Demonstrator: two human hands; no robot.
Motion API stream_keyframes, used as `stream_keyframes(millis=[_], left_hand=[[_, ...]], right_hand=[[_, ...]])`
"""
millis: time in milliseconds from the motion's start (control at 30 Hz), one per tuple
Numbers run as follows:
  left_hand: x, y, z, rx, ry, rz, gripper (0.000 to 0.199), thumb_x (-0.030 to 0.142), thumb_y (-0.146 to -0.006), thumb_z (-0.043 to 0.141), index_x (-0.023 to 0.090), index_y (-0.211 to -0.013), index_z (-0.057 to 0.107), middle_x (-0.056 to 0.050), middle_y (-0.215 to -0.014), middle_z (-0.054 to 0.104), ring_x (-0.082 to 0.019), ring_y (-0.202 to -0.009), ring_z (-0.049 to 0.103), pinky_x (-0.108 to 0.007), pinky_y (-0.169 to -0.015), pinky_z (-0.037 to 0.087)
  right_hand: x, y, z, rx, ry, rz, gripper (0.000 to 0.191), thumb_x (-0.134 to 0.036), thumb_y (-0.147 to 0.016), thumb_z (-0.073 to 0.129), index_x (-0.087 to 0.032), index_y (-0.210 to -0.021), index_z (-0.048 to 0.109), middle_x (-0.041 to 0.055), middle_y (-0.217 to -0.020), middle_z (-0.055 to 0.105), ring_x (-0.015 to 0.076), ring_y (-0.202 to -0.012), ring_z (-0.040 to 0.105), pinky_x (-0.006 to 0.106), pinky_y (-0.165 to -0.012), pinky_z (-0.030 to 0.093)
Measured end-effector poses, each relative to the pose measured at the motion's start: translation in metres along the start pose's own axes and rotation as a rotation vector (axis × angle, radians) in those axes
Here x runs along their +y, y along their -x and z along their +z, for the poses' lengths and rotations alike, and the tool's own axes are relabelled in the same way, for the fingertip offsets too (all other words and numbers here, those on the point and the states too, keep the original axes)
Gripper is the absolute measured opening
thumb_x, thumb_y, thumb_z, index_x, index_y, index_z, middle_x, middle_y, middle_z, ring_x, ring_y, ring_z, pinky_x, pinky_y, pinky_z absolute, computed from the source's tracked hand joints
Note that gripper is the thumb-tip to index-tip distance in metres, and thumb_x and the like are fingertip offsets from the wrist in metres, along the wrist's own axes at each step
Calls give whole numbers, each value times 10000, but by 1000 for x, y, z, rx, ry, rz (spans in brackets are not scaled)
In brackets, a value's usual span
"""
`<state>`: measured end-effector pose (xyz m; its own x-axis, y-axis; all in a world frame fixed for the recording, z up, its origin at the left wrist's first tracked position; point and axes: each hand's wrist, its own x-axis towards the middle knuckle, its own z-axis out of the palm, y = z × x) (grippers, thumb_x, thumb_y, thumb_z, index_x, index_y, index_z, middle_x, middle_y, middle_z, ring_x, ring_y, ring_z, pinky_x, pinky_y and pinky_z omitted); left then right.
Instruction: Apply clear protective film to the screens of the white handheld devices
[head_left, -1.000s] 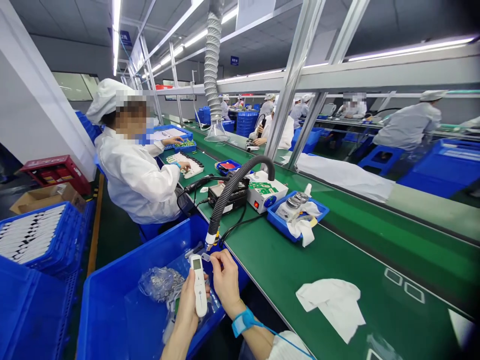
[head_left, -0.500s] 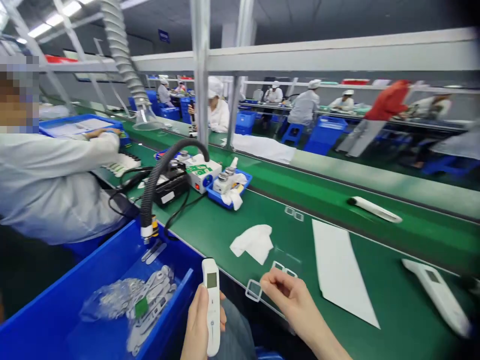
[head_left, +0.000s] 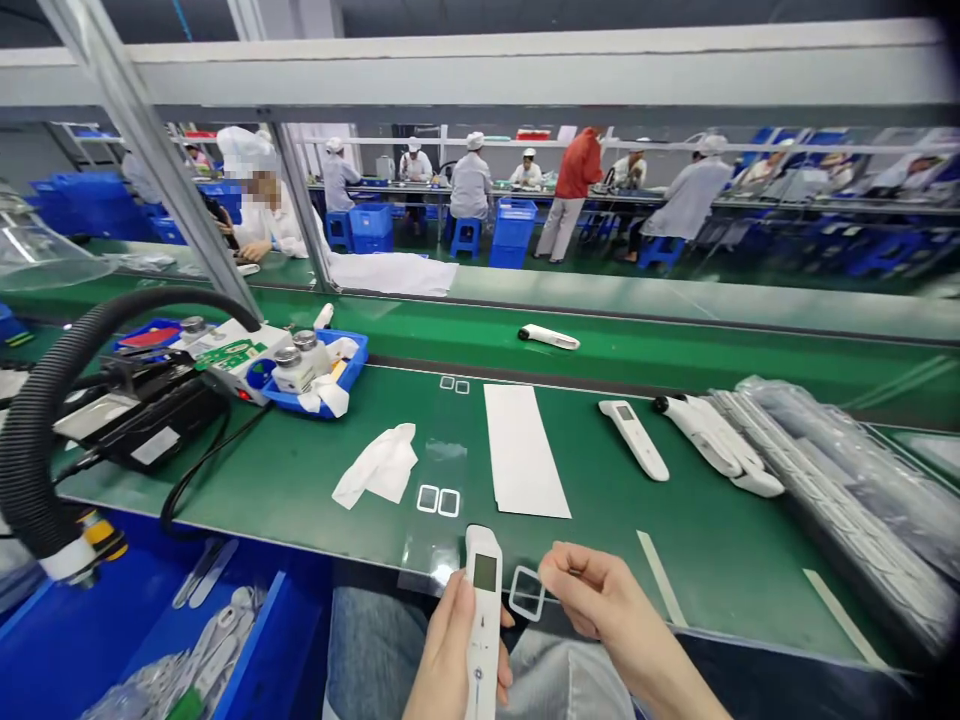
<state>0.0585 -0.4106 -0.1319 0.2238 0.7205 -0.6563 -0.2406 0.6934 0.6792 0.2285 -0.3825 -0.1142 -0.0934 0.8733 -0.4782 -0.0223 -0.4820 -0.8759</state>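
Observation:
A white handheld thermometer point(head_left: 486, 600) stands upright in my left hand point(head_left: 452, 632), its small grey screen facing me. Between thumb and forefinger, my right hand point(head_left: 592, 590) pinches a clear window cover point(head_left: 527, 594) with a white border. The cover is beside the thermometer, apart from it. Two more window covers point(head_left: 438, 501) lie on a clear film strip on the bench, with another pair point(head_left: 454, 385) farther back. A crumpled white cloth point(head_left: 379, 466) is left of the strip, and a white paper sheet point(head_left: 526, 450) to its right.
More thermometers point(head_left: 636, 440) lie on the right, beside plastic-wrapped parts point(head_left: 840, 500). One thermometer point(head_left: 549, 337) rests on the green conveyor point(head_left: 435, 335). At left are a black hose point(head_left: 45, 420), a blue tray point(head_left: 356, 365) with bottles, and a blue bin point(head_left: 259, 650) of white parts. Co-workers sit beyond.
My view has swung right, showing more thermometers and wrapped parts at the right. Both hands keep their hold, the thermometer and the window cover now closer together.

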Motion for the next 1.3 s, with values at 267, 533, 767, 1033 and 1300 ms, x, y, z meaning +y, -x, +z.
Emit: stream_keyframes(millis=[267,533,767,1033,1300], left_hand=[[4,3,16,0,-82,-93,766,835,-625,459,142,-934,570,-5,-514,529,-76,-429,456,-176,-461,354],[2,-1,25,-37,-131,-119,762,851,-632,408,151,-893,560,-2,-503,518,-71,-403,442,-164,-443,342],[7,-2,25,-33,-125,-156,779,835,-646,419,147,-982,563,-5,-524,534,-77,-421,461,-167,-451,357],[2,-10,21,0,-24,-166,916,841,-620,456,111,-1171,507,-4,-498,539,-104,-421,480,-194,-453,365],[0,-17,19,44,-33,-108,1070,815,-642,466,108,-1408,226,10,-473,529,-116,-444,481,-199,-480,363]], right_hand=[[8,2,-9,-13,-5,-50,486,-574,-725,649,-127,-653,469,-53,-543,301,13,-489,201,172,-476,157],[15,-10,-5,-3,81,-160,445,-545,-783,584,-121,-678,500,-24,-607,387,57,-586,356,181,-570,298],[11,-8,0,59,182,-202,399,-486,-836,546,-118,-682,538,-21,-621,379,51,-572,343,176,-550,298],[34,1,2,125,738,-791,280,-180,-920,449,-163,-1163,588,68,-894,533,77,-678,524,194,-613,421],[42,-12,5,207,758,-1007,392,-72,-897,447,-166,-1276,481,100,-1009,506,99,-793,559,191,-625,463]])
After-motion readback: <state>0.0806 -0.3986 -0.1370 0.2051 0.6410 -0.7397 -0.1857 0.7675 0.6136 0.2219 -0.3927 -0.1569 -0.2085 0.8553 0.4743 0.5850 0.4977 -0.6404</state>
